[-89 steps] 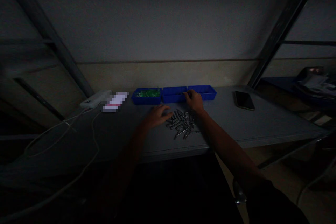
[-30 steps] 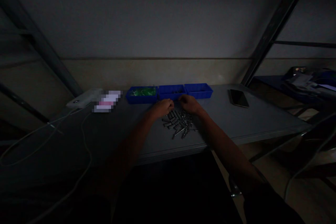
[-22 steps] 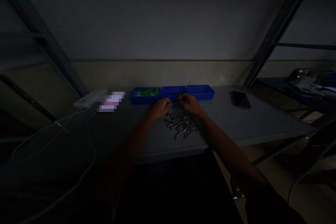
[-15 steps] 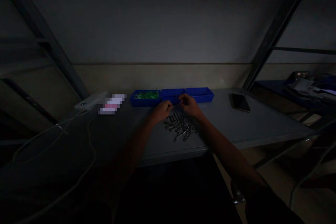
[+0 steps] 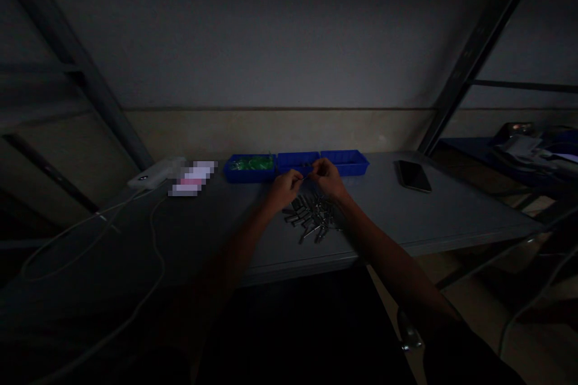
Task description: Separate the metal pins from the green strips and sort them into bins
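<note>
The left hand is pinching one end of a thin part, and the right hand is apparently gripping the other end (the gloom is making that grip harder to swear to). So the thin part is sitting in the narrow gap between the two hands: it is lying at about two o'clock from the left hand and about nine from the right, and its long axis is running roughly from eight to two. Neither hand is looking clearly nearer; both are right at it.

Working outward, the pile of metal pieces is spreading at six o'clock from that gap, with its right-hand edge lying just beside the right forearm. At twelve, the middle bin is standing close behind the hands; the right hand is overlapping its front wall in this view, and whether they are touching, I cannot tell. The right-hand bin is standing at two, and the left-hand bin, holding green packets, between nine and ten. Farther off, a phone is lying at three and a white device at nine. Nothing is visibly standing between the hands except the thin part itself.
</note>
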Tool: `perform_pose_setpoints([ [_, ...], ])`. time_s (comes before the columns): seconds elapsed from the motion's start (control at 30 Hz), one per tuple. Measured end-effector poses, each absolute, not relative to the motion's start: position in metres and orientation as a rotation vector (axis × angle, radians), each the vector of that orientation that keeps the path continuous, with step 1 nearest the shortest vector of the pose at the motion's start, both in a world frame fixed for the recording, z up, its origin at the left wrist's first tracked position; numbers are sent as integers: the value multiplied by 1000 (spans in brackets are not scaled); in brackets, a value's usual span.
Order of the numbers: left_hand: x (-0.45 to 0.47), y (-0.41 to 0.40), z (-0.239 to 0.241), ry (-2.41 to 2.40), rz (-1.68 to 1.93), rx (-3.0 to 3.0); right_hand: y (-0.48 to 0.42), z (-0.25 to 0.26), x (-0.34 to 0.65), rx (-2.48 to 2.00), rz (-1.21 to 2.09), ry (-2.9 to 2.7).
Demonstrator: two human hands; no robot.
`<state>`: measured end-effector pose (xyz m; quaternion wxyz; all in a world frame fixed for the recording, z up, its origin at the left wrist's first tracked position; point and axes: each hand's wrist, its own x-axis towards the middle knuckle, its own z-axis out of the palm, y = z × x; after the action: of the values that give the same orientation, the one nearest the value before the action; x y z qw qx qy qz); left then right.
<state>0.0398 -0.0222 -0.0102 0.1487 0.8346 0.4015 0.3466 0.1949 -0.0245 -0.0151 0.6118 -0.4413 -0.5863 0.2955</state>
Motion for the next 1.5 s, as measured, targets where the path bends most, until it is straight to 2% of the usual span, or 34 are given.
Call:
perform_pose_setpoints([
  [0.23,43,-26,-6,1187,1119,2327,-25,-15,192,-909,703,-1257],
  [0.53,43,-27,-5,1133,1111,2315,-24,-16,189,-874,725,-1210],
  [0.87,45,-25,-7,1145,1114,2303,-29,-12,188,-936,621,-1283],
  [1.13,46,-27,-8,1162,1097,2286,-39,-8,186,-938,395,-1471],
  [1.5,45,-23,-10,1223,1206,2164,-28,-17,187,-1001,479,-1420],
])
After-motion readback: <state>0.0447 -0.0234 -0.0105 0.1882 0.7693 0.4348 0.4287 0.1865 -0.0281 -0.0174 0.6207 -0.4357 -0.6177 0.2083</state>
